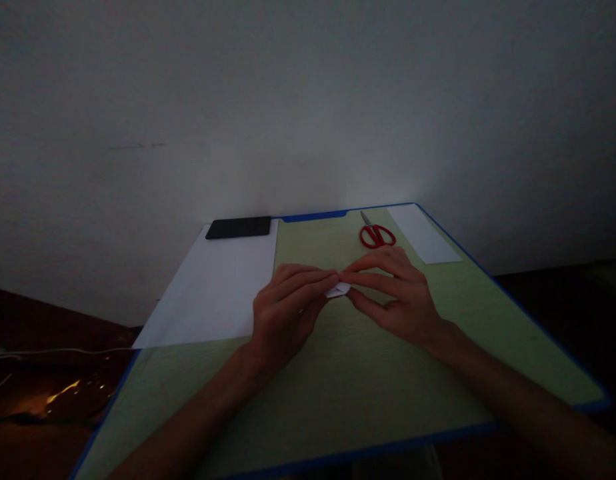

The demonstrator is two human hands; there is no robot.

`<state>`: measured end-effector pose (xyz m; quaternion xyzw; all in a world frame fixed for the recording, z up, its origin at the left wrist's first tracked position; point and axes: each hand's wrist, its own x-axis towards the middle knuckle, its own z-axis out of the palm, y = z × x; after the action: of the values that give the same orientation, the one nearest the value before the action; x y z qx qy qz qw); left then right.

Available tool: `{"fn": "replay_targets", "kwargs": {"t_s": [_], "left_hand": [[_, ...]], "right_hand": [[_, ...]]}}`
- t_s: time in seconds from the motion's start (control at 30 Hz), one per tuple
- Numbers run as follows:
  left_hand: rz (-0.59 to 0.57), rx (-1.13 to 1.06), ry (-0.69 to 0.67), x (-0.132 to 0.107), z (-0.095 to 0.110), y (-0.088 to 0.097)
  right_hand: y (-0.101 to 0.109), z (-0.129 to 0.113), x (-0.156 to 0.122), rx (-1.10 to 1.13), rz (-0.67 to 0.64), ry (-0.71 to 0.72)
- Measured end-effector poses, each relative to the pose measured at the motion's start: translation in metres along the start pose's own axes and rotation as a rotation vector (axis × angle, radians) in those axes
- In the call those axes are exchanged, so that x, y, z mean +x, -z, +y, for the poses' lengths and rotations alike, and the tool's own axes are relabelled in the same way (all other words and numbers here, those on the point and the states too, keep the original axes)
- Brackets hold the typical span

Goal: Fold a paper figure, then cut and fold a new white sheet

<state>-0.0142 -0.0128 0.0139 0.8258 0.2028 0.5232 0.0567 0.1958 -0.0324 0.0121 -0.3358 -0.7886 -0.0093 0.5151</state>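
A small folded piece of white paper [339,289] sits between my two hands above the middle of the green table top [368,387]. My left hand [287,312] has its fingers curled and pressed together on the paper's left side. My right hand [395,292] pinches the paper's right side with fingers and thumb. Most of the paper is hidden by the fingers.
A large white sheet [213,293] lies at the left, overhanging the table edge, with a black phone [239,227] at its far end. Red-handled scissors [375,234] and a narrow white paper strip [423,233] lie at the back right. A white wall stands behind.
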Motion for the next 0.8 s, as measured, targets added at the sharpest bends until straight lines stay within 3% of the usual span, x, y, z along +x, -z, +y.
{"fn": "replay_targets", "kwargs": {"t_s": [0.23, 0.43, 0.6, 0.8], "left_hand": [[-0.089, 0.185, -0.052, -0.004, -0.007, -0.001], [-0.154, 0.206, -0.032, -0.006, -0.002, -0.002], [-0.138, 0.097, 0.083, -0.005, 0.001, -0.006], [-0.151, 0.017, 0.313, -0.001, 0.008, -0.006]], "right_hand": [[0.001, 0.005, -0.001, -0.073, -0.068, 0.102], [0.000, 0.005, -0.002, -0.045, -0.135, 0.161], [-0.001, 0.003, 0.000, -0.030, -0.221, 0.148], [-0.007, 0.001, -0.001, 0.014, -0.212, -0.004]]}}
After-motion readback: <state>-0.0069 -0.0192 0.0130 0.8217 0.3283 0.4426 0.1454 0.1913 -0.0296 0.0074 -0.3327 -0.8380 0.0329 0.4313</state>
